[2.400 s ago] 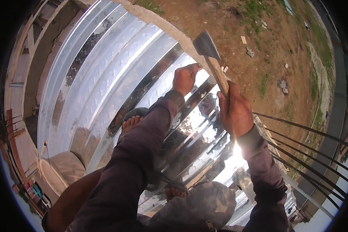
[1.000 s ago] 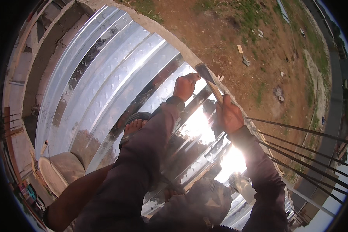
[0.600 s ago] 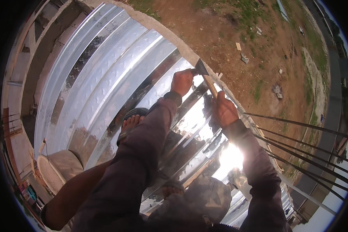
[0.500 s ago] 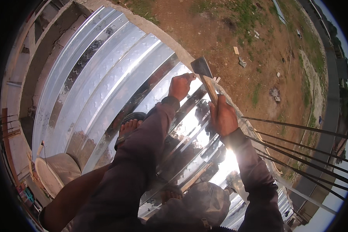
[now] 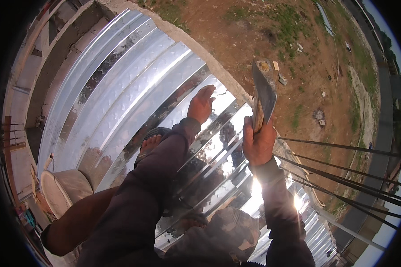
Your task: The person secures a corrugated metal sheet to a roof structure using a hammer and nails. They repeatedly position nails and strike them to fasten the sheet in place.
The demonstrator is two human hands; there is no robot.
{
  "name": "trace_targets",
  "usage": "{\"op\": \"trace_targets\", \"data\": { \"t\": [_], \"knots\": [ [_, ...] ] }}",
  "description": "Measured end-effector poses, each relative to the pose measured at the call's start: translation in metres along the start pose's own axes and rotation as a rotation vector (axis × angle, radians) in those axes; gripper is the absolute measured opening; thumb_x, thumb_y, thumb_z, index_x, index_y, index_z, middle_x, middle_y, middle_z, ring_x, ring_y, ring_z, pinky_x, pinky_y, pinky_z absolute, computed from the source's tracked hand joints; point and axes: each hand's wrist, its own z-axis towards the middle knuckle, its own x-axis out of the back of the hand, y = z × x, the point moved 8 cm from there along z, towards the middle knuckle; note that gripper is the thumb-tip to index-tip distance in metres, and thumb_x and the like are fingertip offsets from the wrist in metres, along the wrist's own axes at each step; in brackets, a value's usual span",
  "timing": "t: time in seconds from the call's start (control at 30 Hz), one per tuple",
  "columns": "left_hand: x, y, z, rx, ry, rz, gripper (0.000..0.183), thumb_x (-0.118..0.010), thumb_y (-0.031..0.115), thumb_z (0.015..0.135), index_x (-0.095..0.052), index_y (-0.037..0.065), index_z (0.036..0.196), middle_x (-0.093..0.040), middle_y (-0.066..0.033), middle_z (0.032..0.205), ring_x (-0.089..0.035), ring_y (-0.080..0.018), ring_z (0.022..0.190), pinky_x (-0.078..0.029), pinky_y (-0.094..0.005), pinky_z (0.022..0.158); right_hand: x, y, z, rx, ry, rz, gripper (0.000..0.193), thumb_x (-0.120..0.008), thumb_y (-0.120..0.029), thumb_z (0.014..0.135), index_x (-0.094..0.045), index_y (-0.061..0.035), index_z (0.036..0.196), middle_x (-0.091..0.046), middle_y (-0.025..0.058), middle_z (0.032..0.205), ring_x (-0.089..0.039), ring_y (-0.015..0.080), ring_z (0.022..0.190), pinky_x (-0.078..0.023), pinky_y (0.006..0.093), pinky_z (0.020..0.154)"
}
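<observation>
In my right hand (image 5: pixel 259 143) is the wooden handle of a hatchet (image 5: pixel 265 95); its broad dark metal head points up, over the concrete edge. My fingers are wrapped round the handle just below the head. My left hand (image 5: pixel 201 107) hovers over or rests on the shiny ribbed metal sheets (image 5: pixel 124 95), close to their far edge. Its fingers are stretched out and a little apart, and I see nothing in them. One sandalled foot (image 5: pixel 150 143) stands on the sheets beside my left forearm.
A concrete ledge (image 5: pixel 205 53) borders the sheets, with brown ground far below it. Several dark rods (image 5: pixel 343 175) stick out past the ledge at the right. A round tub (image 5: pixel 69 191) stands at the lower left. Sun glare covers part of the sheets.
The hatchet has swung upward and right, away from the ledge, its head turned. My left hand has drawn back slightly left, its fingers loosening from a pinch near the sheet's edge.
</observation>
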Motion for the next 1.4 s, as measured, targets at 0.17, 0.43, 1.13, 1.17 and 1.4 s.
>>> {"op": "trace_targets", "data": {
  "t": [0.17,0.43,1.13,1.17,1.4],
  "knots": [
    [0.018,-0.004,-0.045,0.042,-0.322,0.466,0.058,-0.066,0.016,0.087,-0.045,-0.001,0.139,-0.038,-0.0186,0.151,-0.029,-0.0375,0.144,-0.024,-0.0498,0.118,-0.040,-0.011,-0.019,-0.249,0.126,0.186,0.020,-0.059,-0.011,0.090,-0.053,0.0009,0.106,-0.063,0.0193,0.074,-0.065,0.0365,0.067,-0.050,0.0415,0.063],
    [0.022,-0.019,-0.042,0.073,-0.752,0.590,0.071,-0.061,0.022,0.091,-0.029,-0.002,0.150,-0.021,-0.0193,0.160,-0.021,-0.0346,0.148,-0.022,-0.0486,0.119,-0.118,0.028,-0.033,-0.535,0.080,0.129,0.022,-0.058,-0.012,0.091,-0.051,0.0024,0.105,-0.064,0.0265,0.080,-0.066,0.0448,0.075,-0.050,0.0476,0.065],
    [0.012,-0.047,-0.054,-0.090,-0.857,0.737,0.060,-0.044,0.025,0.098,-0.029,0.003,0.151,-0.017,-0.0159,0.162,-0.021,-0.0335,0.149,-0.025,-0.0484,0.118,-0.126,-0.010,-0.024,-0.453,0.288,0.303,0.029,-0.057,-0.012,0.087,-0.054,0.0029,0.111,-0.067,0.0277,0.095,-0.069,0.0406,0.086,-0.055,0.0452,0.074],
    [0.017,-0.063,-0.053,-0.077,-0.861,0.733,0.059,-0.045,0.025,0.098,-0.030,0.004,0.151,-0.018,-0.0164,0.162,-0.020,-0.0338,0.149,-0.025,-0.0494,0.118,-0.137,-0.004,-0.021,-0.563,0.245,0.346,0.028,-0.057,-0.012,0.087,-0.054,0.0026,0.111,-0.067,0.0271,0.094,-0.069,0.0394,0.086,-0.055,0.0447,0.073],
    [0.025,-0.031,-0.040,-0.137,-0.805,0.577,0.050,-0.045,0.025,0.098,-0.044,0.004,0.143,-0.035,-0.0176,0.154,-0.035,-0.0360,0.141,-0.034,-0.0459,0.113,-0.137,0.025,-0.047,-0.638,0.275,0.670,0.027,-0.057,-0.015,0.087,-0.052,0.0013,0.107,-0.064,0.0229,0.088,-0.066,0.0382,0.077,-0.052,0.0455,0.070]
  ]
}}
